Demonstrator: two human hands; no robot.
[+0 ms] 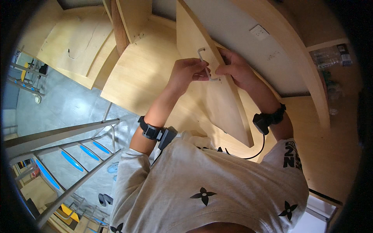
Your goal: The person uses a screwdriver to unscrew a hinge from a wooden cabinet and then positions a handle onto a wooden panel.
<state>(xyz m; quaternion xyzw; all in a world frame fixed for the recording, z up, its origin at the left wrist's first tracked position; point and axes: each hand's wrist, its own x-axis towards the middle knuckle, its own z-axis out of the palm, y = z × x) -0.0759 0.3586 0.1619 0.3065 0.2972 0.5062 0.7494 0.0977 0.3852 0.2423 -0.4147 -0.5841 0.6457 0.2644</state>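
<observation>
A pale wooden cabinet door (221,101) stands swung out in front of me. At its face, my left hand (188,72) is closed with thumb and fingers around a slim silver bar handle (201,54). Both bent ends of the handle show, close to the wood; whether they are fixed to it I cannot tell. My right hand (237,72) grips the door's far edge, thumb toward the front face near the handle's lower end, and its other fingers are partly hidden behind the panel.
A pale wooden board (136,73) spreads under and left of the door. A wall socket (259,32) sits on the grey wall behind. Clear plastic bottles (328,58) lie on a shelf at the right. A metal ladder (77,155) with blue treads stands lower left, above a grey floor (77,101).
</observation>
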